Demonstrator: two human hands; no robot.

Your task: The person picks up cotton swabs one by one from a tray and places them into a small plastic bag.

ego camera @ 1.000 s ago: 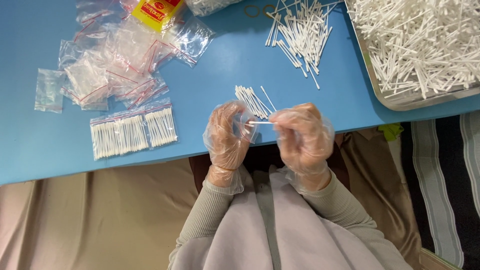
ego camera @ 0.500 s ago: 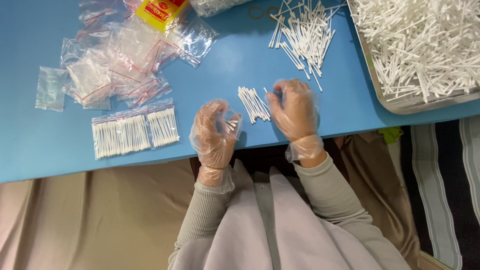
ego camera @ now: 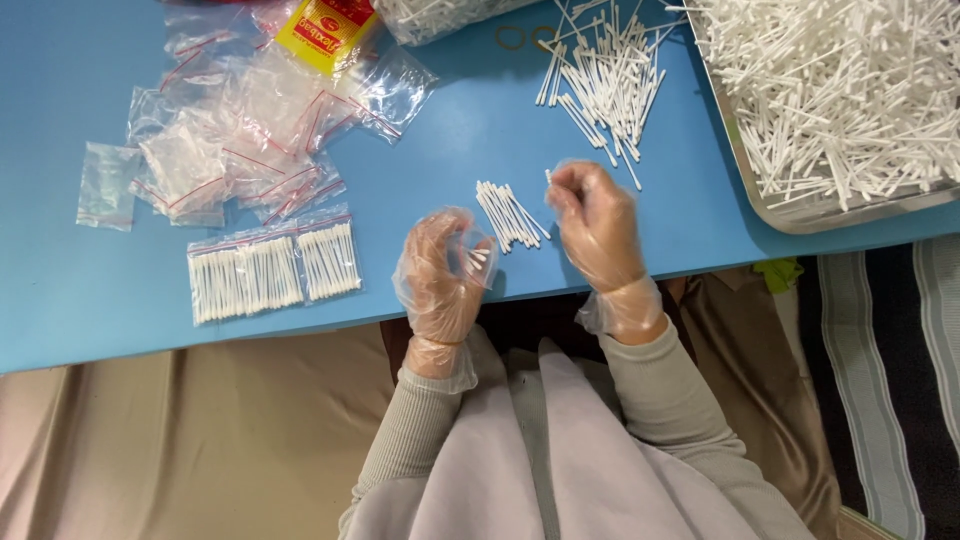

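Gloves on both hands, thin clear plastic, right at the near edge of the blue table (ego camera: 450,150). My left hand (ego camera: 445,270) is curled, fingers pinching a few cotton swabs (ego camera: 480,258) whose white tips poke out towards the right. My right hand (ego camera: 592,225) is reaching further in, fingertips pinched on what looks like a single swab end; I can't tell more than that through the glove. Between the two hands, a small neat bundle of swabs (ego camera: 510,214) lies flat on the table, just beside the right hand's thumb side. Off to the left, two filled zip bags of swabs (ego camera: 272,270) sit side by side. Beyond them, a heap of empty clear bags with red seals (ego camera: 235,140), and a yellow-and-red packet (ego camera: 325,30) at the far edge. Further ahead on the right, a loose scatter of swabs (ego camera: 605,85), and past that a metal tray (ego camera: 800,212) piled with many more.
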